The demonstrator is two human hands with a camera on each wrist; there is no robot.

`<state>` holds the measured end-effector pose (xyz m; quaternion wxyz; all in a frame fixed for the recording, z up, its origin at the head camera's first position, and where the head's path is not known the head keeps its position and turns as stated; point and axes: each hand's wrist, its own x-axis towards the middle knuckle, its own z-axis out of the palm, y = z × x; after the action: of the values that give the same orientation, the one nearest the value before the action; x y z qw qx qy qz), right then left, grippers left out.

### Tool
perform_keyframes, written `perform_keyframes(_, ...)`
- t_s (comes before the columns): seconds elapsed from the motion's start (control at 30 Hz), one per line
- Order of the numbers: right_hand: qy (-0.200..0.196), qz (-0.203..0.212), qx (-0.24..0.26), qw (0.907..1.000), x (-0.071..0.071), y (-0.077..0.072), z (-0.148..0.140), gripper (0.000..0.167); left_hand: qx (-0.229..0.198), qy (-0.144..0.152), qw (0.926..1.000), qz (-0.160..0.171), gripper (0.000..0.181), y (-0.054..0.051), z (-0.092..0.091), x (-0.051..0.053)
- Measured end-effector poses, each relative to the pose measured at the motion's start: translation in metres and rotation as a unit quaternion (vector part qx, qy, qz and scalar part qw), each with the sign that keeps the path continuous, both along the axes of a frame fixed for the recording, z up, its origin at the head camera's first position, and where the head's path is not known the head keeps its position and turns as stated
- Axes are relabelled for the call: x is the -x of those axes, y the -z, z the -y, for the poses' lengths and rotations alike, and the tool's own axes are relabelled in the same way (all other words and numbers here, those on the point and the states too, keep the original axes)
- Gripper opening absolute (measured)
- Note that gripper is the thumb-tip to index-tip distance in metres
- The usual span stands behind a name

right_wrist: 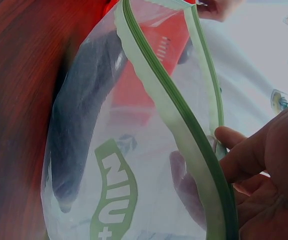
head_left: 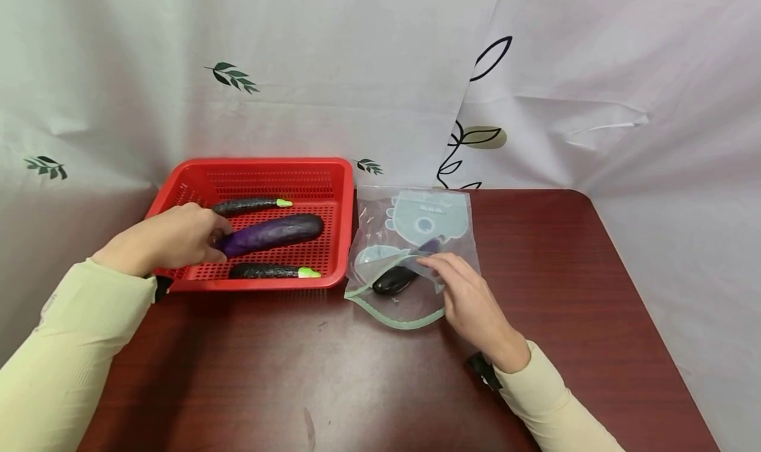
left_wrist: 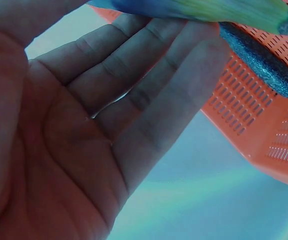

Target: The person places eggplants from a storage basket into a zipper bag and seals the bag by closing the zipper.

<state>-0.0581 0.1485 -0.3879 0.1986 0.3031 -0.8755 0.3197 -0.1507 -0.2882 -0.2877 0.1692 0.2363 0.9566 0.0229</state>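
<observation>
In the head view, my left hand [head_left: 172,237] grips the left end of a purple eggplant [head_left: 273,235] in the red basket [head_left: 346,240]. The left wrist view shows long, nearly straight fingers against the eggplant [left_wrist: 234,11], its green end beyond them. My right hand [head_left: 475,306] holds the green-edged mouth of a clear zip bag [head_left: 410,320] parted on the right side. A dark eggplant [head_left: 394,280] lies inside the bag; the right wrist view shows this dark shape [right_wrist: 83,115] through the plastic, with my right hand [right_wrist: 269,175] pinching the rim.
Two dark, bumpy vegetables with light green ends lie in the basket, one behind [head_left: 246,205] and one in front [head_left: 264,271] of the purple eggplant. Basket and bag stand side by side on a reddish-brown table [head_left: 267,373]. A white patterned cloth [head_left: 333,75] hangs behind.
</observation>
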Motion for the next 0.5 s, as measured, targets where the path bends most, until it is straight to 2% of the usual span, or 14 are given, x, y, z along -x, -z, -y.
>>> perform_keyframes(0.3,-0.002,-0.007,0.003,1.0,0.001,0.0,0.0,0.056,-0.015,0.018,0.9996,-0.015,0.045,0.003,0.001,-0.009)
perform_keyframes(0.5,-0.003,-0.005,0.005,1.0,0.001,0.0,0.0,0.057,-0.032,0.02,0.9992,-0.012,0.041,0.001,-0.007,-0.017)
